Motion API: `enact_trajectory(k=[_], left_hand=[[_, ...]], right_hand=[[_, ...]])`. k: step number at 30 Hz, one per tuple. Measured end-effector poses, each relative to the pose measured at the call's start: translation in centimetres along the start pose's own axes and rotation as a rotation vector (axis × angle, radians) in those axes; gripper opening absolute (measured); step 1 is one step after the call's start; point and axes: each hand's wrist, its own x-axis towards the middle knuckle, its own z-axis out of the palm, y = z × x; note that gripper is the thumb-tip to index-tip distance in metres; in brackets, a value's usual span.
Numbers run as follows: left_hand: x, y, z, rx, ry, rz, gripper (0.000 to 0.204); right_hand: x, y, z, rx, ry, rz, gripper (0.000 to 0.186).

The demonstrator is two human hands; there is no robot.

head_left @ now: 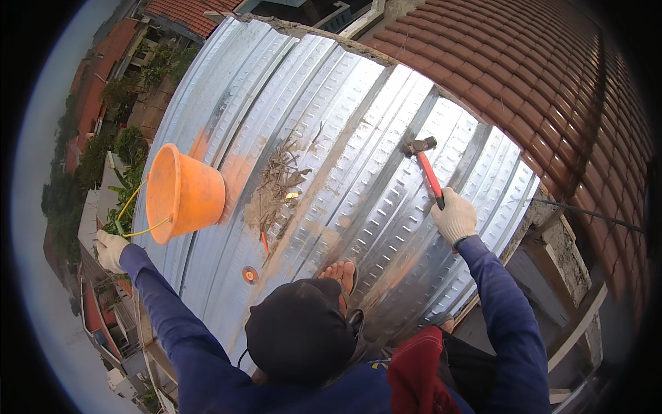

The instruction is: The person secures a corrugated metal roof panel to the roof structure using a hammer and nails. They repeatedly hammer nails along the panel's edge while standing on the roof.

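My right hand (455, 215), in a pale knit glove, is wrapped round the black lower end of a hammer's handle. The hammer (429, 174) has a red shaft and a dark head, raised toward the far right over ribbed metal sheets (324, 90). At the far left, my gloved left hand (110, 250) is closed where the thin yellow handle (150, 228) of an orange bucket (196, 190) runs to it. The bucket appears tipped, its mouth facing left. Its inside shows only in part.
Dry twigs and dirt (281, 176) lie mid-sheet, beside a small yellow piece (292, 196) and a thin orange stick (264, 241). A round orange sticker (249, 275) is nearer. Brown roof tiles (510, 62) border the far right; a dark cable (586, 212) crosses there. The left edge drops toward greenery (127, 146).
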Motion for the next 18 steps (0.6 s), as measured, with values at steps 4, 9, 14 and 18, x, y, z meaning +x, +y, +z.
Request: enact_trajectory(k=[4, 9, 14, 18], left_hand=[[-13.1, 7.1, 6.7, -0.801, -0.561, -0.082, 0.04], [-33.0, 18.1, 17.2, -0.708, -1.314, -0.071, 0.048], [-43.9, 23.6, 27.0, -0.356, -1.357, 0.297, 0.035], [-50.4, 26.8, 33.1, -0.405, -1.27, 0.3, 0.036]], right_hand=[[-0.2, 0.4, -0.4, 0.006, 0.016, 0.051, 0.035], [-0.1, 1.0, -0.2, 0.047, 0.065, 0.017, 0.035], [0.4, -0.4, -0.3, 0.084, 0.009, 0.052, 0.036], [0.7, -0.2, -0.3, 0.081, 0.026, 0.125, 0.037]])
